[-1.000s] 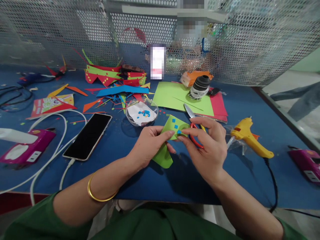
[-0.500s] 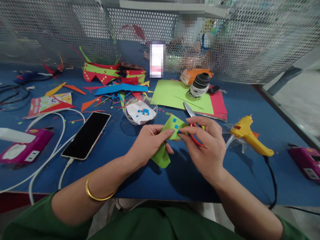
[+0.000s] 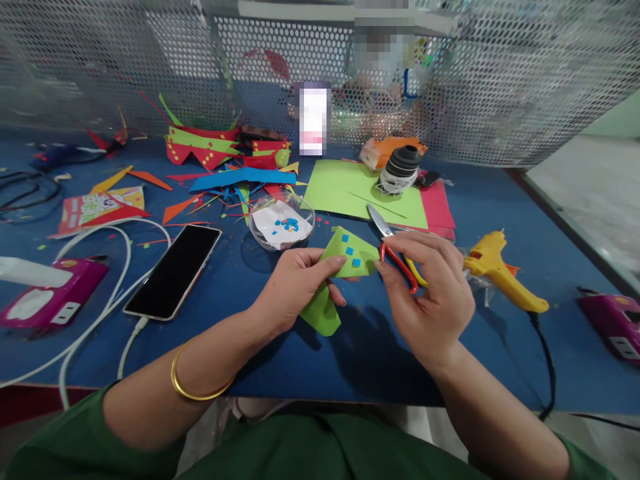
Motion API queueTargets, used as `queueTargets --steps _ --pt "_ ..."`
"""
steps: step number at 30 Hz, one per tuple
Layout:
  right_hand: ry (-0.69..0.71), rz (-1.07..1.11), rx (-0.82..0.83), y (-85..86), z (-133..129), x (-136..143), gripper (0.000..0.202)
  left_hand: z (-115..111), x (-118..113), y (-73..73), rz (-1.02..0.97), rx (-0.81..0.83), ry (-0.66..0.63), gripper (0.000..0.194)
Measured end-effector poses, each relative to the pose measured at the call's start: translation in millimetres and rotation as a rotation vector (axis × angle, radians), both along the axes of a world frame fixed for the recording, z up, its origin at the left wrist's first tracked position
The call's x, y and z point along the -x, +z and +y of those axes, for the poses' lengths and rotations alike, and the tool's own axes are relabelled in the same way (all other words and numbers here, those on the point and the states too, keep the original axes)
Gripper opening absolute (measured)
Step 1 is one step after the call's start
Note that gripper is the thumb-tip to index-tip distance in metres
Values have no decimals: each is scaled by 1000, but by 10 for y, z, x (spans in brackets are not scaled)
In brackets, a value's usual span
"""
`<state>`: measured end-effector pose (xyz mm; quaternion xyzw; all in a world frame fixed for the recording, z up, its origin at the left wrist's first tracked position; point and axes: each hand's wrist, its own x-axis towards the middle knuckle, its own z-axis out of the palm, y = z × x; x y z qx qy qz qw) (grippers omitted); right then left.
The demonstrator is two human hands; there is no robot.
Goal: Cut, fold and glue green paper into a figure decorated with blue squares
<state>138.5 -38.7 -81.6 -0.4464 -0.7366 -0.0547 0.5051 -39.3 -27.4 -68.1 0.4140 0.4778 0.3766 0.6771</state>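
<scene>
My left hand [image 3: 295, 287] pinches a folded light-green paper piece [image 3: 327, 310] between thumb and fingers, above the table's front half. Three small blue paper squares [image 3: 355, 263] lie in a slanting row on its upper face. At the paper's right corner is my right hand [image 3: 433, 293], thumb and index finger apart with nothing visible between them; the thumb tip is at or just touching the edge. Behind this hand lie scissors [image 3: 399, 261] with red and yellow handles, partly covered by its fingers. A clear round dish [image 3: 253, 235] holds white paper with several blue squares.
Left of my hands are a charging phone [image 3: 173, 272], white cables and a purple power strip [image 3: 75, 297]. Coloured paper scraps [image 3: 245, 176] and decorated paper masks [image 3: 203, 148] lie behind. Green sheets [image 3: 333, 190] carry a black spool-like object [image 3: 400, 167]. A yellow glue gun [image 3: 505, 273] rests right.
My right hand has drawn back to the right from the paper, its fingers parting. The third blue square, formerly at its fingertips, now lies on the green paper.
</scene>
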Motion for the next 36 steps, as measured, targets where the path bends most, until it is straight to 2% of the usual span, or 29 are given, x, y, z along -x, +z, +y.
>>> queueTargets --steps 5,8,14,20,23,26,32,36 --pt "79 -164 -81 9 -46 -3 26 0 15 13 -19 4 27 22" --pt "126 -272 -120 3 -63 7 36 8 22 6 -56 -3 50 18" --pt "141 -333 -120 -20 -47 24 42 22 26 4 -74 4 48 21" --pt "207 -289 -46 -31 -30 -4 41 31 37 3 -65 -1 55 22" --pt "256 -84 52 -18 -50 -31 40 34 39 2 -61 -6 65 25" --pt "216 53 56 -10 -73 -45 43 29 39 9 -34 -4 68 26" --pt "203 -158 -9 -29 -56 -39 45 16 40 19 -25 -13 64 26" --pt "242 -154 48 -29 -44 -29 41 27 44 2 -52 -23 67 31"
